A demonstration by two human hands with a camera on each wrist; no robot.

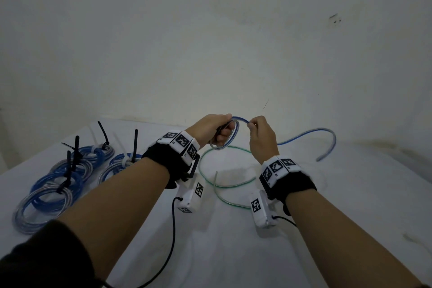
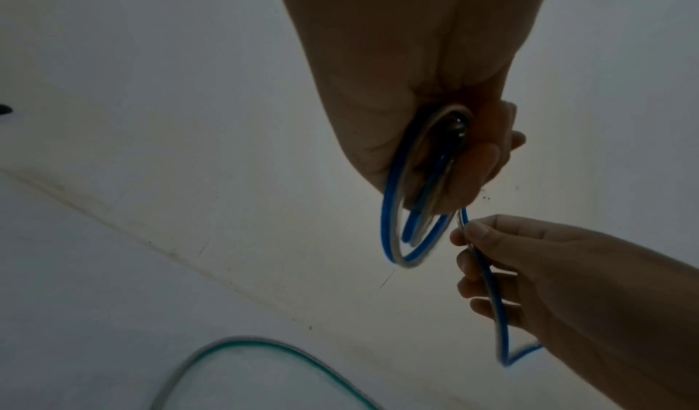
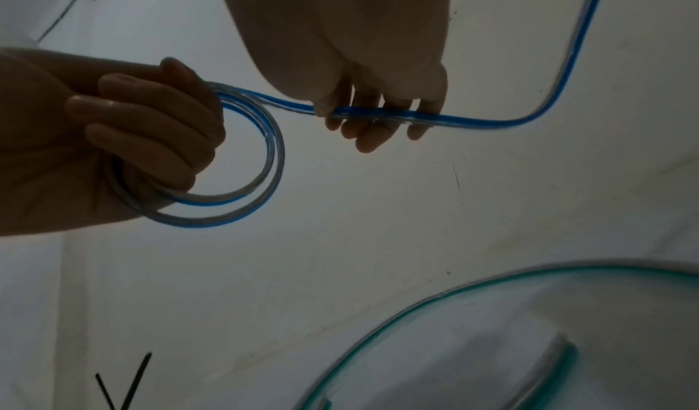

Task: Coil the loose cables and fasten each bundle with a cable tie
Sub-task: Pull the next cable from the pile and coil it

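My left hand (image 1: 216,130) grips a small coil of blue cable (image 1: 228,141) above the white table (image 1: 233,252); about two loops hang below its curled fingers (image 3: 151,135). Just to its right, my right hand (image 1: 259,133) pinches the same blue cable (image 3: 378,116) close to the coil. The cable's free tail (image 1: 327,140) arcs off to the right and ends in the air. In the left wrist view the coil (image 2: 393,222) hangs from the palm, and the right hand (image 2: 491,255) holds the strand beside it. A loose green cable (image 1: 224,166) lies on the table under both hands.
Several tied blue cable coils (image 1: 58,182) with black cable ties (image 1: 135,145) sticking up lie at the table's left. The table's far edge meets a pale wall (image 1: 210,42). Black wires (image 1: 173,229) run from the wrist cameras across the table's front.
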